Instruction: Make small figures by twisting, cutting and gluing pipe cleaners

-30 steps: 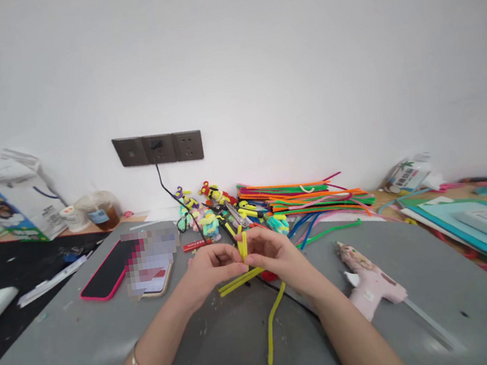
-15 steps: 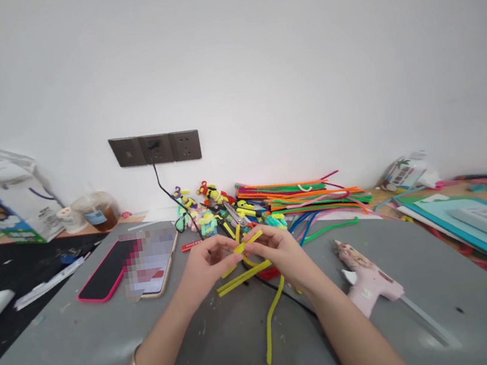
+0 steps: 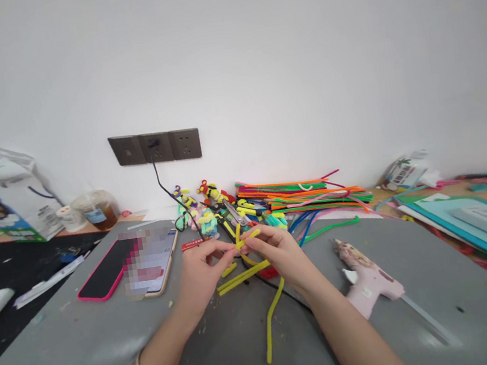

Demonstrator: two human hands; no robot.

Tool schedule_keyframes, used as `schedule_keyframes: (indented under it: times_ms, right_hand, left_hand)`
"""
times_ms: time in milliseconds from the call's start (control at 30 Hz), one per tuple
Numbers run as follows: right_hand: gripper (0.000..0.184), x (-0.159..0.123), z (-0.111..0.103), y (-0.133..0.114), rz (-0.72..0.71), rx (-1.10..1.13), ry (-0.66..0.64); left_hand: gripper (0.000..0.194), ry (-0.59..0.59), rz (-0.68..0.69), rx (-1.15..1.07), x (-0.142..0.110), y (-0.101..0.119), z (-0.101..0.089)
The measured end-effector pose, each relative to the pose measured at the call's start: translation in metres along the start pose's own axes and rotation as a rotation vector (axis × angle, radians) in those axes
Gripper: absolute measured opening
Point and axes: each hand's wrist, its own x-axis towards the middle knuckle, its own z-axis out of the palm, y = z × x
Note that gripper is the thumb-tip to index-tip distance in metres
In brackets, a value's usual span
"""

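Note:
Between my two hands, over the middle of the grey mat, is a short yellow pipe cleaner piece [image 3: 248,239]. My left hand [image 3: 202,273] pinches one end between thumb and fingertips. The other end is pinched by my right hand [image 3: 278,253], whose fingers partly hide it. Just below the hands lie straight yellow pipe cleaners [image 3: 241,279]. A curved yellow pipe cleaner [image 3: 270,324] trails from under my right hand toward me. Something red [image 3: 268,272] shows beside my right palm, its kind unclear.
Behind the hands are small pipe-cleaner figures [image 3: 209,193], pliers [image 3: 233,213] and a colourful pipe cleaner bundle [image 3: 308,194]. A pink glue gun [image 3: 368,280] lies right, two phones [image 3: 108,271] left. A black cord [image 3: 168,193] runs from the wall socket [image 3: 156,147] under my hands.
My left fingers have shifted slightly along the yellow piece toward the right hand. Both hands still hold it. A phone's screen shows different content.

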Motion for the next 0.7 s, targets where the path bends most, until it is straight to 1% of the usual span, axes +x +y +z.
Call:
schedule_keyframes:
  times_ms: [100, 167, 267, 400, 500, 567, 633, 700]
  right_hand:
    - [0.029, -0.001, 0.003, 0.000, 0.017, 0.086, 0.003]
    - [0.030, -0.002, 0.003, 0.000, 0.031, 0.128, 0.008]
    - [0.033, -0.002, 0.003, 0.000, 0.036, 0.136, 0.017]
    - [0.031, -0.002, 0.003, -0.001, -0.015, 0.093, 0.002]
    - [0.026, -0.001, 0.004, 0.002, -0.094, 0.029, -0.002]
    - [0.021, 0.000, 0.004, 0.005, -0.171, -0.017, 0.012]
    - [0.014, 0.000, 0.005, 0.007, -0.290, -0.093, 0.053]
    - [0.010, -0.001, 0.007, 0.008, -0.434, -0.216, 0.109]
  left_hand:
    - [0.012, 0.019, 0.012, 0.013, -0.001, 0.004, 0.001]
    - [0.012, 0.021, -0.013, -0.018, 0.000, 0.006, 0.003]
    - [0.013, -0.011, -0.119, -0.183, 0.002, 0.006, 0.005]
    - [0.025, -0.040, -0.234, -0.455, 0.003, 0.005, 0.008]
    - [0.032, -0.041, -0.303, -0.608, 0.003, 0.005, 0.009]
    - [0.036, -0.038, -0.347, -0.678, 0.003, 0.005, 0.009]
    - [0.038, -0.036, -0.386, -0.717, 0.003, 0.006, 0.010]
    - [0.037, -0.029, -0.422, -0.741, 0.003, 0.006, 0.011]
